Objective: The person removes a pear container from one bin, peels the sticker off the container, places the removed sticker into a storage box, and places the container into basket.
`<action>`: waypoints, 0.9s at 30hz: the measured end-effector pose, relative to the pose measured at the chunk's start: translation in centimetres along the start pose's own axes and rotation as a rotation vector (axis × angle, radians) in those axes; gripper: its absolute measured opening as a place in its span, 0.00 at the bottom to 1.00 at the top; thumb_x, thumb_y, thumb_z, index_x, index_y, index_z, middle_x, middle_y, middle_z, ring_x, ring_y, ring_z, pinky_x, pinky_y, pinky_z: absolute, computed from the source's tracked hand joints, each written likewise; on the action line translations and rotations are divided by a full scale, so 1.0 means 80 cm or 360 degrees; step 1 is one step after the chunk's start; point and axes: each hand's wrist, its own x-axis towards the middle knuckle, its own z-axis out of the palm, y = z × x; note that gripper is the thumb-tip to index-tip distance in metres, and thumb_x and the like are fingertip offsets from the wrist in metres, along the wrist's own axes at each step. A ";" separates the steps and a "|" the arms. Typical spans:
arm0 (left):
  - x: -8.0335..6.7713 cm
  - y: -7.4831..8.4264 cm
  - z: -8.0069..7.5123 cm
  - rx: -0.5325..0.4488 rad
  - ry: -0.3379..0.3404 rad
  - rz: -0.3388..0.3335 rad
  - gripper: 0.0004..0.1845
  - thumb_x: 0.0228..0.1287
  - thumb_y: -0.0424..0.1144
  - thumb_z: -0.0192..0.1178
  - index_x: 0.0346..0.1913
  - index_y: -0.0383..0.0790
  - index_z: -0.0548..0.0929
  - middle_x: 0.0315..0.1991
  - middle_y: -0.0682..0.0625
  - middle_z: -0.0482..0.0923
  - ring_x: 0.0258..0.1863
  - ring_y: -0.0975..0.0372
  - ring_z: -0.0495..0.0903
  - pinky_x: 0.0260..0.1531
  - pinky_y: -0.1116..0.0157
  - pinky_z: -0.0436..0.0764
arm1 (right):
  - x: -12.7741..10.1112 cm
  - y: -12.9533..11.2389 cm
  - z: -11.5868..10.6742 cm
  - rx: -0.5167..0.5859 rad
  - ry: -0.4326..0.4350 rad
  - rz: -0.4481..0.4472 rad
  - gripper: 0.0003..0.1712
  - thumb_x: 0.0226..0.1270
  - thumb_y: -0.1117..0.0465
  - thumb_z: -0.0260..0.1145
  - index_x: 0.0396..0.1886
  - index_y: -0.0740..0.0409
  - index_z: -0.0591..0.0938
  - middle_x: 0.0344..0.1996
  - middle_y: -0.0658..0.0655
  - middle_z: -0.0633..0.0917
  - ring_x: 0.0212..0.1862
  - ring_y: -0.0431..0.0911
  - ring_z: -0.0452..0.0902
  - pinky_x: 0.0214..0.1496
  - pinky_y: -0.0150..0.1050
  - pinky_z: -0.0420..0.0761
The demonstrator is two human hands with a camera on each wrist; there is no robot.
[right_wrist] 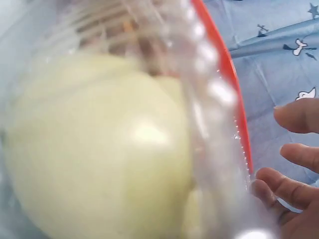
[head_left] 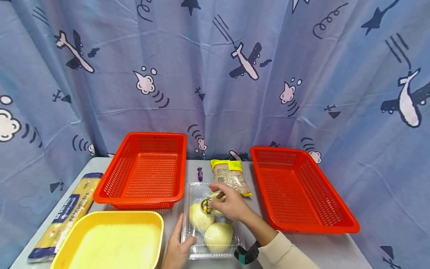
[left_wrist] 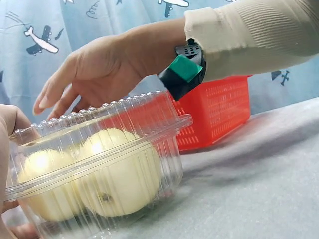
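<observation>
Gripping clear box [head_left: 211, 224], left hand [head_left: 176, 246]; right hand [head_left: 230, 203] loosely spread, seemingly above it.

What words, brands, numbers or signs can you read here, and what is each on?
None can be read with certainty.
Long yellow packet: sideways lettering, too blurred to quote.
Yellow-topped bag: print too small.
Round sticker on the clear box: too small.
Purple sweet: wrapper marks too small.
Curtain: drawn planes and stars, no words seen.

Closed clear box [head_left: 198, 249] of pale fruit [head_left: 218, 234]
</observation>
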 end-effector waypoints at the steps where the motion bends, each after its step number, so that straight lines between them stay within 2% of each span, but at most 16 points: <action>1: 0.000 0.000 0.000 -0.0003 -0.0002 0.0000 0.48 0.47 0.27 0.62 0.73 0.24 0.50 0.69 0.27 0.53 0.65 0.43 0.59 0.64 0.49 0.55 | 0.001 0.000 0.000 -0.0026 -0.0024 0.0006 0.27 0.58 0.66 0.69 0.59 0.66 0.77 0.50 0.65 0.80 0.42 0.56 0.77 0.41 0.44 0.79; 7: -0.002 0.000 0.001 -0.0021 -0.0012 0.0008 0.48 0.47 0.27 0.61 0.72 0.24 0.49 0.70 0.26 0.52 0.65 0.42 0.59 0.64 0.48 0.55 | 0.004 0.001 0.006 -0.0244 -0.0124 0.0078 0.28 0.59 0.62 0.71 0.60 0.61 0.77 0.50 0.61 0.81 0.45 0.54 0.77 0.43 0.48 0.78; 13: -0.001 0.000 -0.001 -0.0017 -0.0018 0.0008 0.48 0.48 0.27 0.61 0.73 0.24 0.49 0.70 0.26 0.51 0.65 0.42 0.60 0.64 0.47 0.57 | 0.007 -0.002 0.012 -0.0408 -0.0122 0.0086 0.27 0.58 0.61 0.72 0.57 0.60 0.78 0.47 0.59 0.82 0.45 0.53 0.78 0.50 0.54 0.72; 16: 0.000 0.000 -0.001 -0.0015 -0.0021 -0.0006 0.48 0.48 0.27 0.61 0.73 0.24 0.49 0.70 0.27 0.52 0.64 0.44 0.61 0.63 0.49 0.58 | 0.010 -0.005 0.015 -0.0451 -0.0123 0.0087 0.26 0.57 0.61 0.72 0.56 0.62 0.79 0.44 0.59 0.82 0.44 0.52 0.78 0.49 0.53 0.73; 20: -0.001 0.001 -0.002 -0.0009 -0.0018 -0.0006 0.48 0.48 0.27 0.61 0.73 0.24 0.49 0.70 0.26 0.51 0.64 0.43 0.61 0.64 0.48 0.57 | 0.013 -0.009 0.017 -0.0508 -0.0123 0.0123 0.26 0.56 0.59 0.72 0.55 0.62 0.80 0.40 0.58 0.82 0.41 0.51 0.78 0.42 0.49 0.76; 27: -0.002 0.003 0.001 0.0001 -0.0014 -0.0002 0.48 0.48 0.28 0.61 0.72 0.24 0.50 0.69 0.26 0.53 0.63 0.42 0.62 0.63 0.47 0.58 | 0.018 -0.008 0.019 -0.0604 -0.0113 0.0192 0.25 0.54 0.56 0.73 0.52 0.58 0.82 0.36 0.54 0.80 0.37 0.48 0.76 0.39 0.48 0.74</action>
